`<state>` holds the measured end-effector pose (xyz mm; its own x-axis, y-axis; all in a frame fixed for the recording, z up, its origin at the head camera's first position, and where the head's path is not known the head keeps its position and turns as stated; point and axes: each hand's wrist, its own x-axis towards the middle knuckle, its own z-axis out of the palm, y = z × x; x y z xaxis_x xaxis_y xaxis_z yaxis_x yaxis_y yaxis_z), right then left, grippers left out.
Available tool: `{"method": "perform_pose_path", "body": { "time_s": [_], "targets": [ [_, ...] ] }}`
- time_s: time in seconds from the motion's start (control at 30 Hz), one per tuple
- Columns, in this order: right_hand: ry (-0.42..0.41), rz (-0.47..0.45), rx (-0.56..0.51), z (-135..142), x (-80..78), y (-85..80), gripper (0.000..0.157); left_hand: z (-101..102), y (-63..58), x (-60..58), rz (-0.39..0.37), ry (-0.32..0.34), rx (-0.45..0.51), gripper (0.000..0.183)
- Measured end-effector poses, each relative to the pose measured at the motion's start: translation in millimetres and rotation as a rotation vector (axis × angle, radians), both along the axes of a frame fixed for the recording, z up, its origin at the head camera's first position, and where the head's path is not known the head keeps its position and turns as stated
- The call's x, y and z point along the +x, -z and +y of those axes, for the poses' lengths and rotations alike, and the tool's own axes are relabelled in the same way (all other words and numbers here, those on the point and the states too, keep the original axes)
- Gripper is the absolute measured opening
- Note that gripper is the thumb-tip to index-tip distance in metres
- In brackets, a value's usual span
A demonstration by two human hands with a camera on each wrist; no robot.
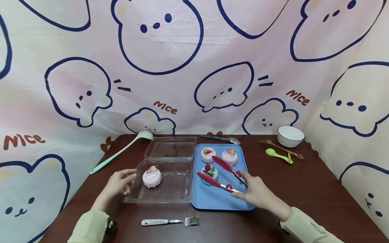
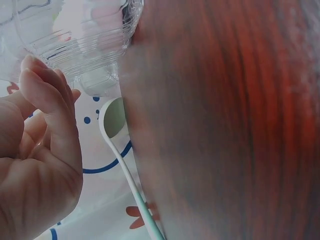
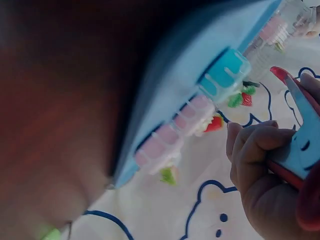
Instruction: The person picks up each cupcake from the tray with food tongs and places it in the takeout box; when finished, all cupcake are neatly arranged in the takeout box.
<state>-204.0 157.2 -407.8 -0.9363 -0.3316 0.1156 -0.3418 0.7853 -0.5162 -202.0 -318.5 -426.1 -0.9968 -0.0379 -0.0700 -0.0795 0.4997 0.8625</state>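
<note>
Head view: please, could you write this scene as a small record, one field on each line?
Left hand: beside left edge of clear rectangular plastic box; contact unclear
Right hand: holds red-tipped metal tongs, tips apart, over blue rectangular tray
Box: lid open; one round pink cake with strawberry
Tray: two round pink cakes, one round blue-sided cake
Front: metal fork with white patterned handle
Right: white round bowl, gold-coloured fork, light-green spoon
Back left: white ladle with mint-green handle
</note>
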Motion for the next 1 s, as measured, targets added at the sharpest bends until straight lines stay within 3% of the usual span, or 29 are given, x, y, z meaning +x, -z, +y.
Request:
{"method": "perform_pose_path", "body": {
  "time_s": [0.3, 0.53, 1.0],
  "targets": [
    [0.031, -0.040, 0.032, -0.1, -3.1, 13.9, 0.074, -0.6, -2.2, -0.1, -0.013, 0.007, 0.007, 0.045],
    [-0.004, -0.010, 0.044, 0.9, -4.9, 20.7, 0.072, 0.4, -0.9, 0.6, -0.012, 0.000, -0.016, 0.046],
    [-0.060, 0.028, 0.076, 2.9, -2.2, 19.6, 0.067, 0.9, -1.7, 1.4, -0.006, 0.006, -0.009, 0.046]
  ]
}}
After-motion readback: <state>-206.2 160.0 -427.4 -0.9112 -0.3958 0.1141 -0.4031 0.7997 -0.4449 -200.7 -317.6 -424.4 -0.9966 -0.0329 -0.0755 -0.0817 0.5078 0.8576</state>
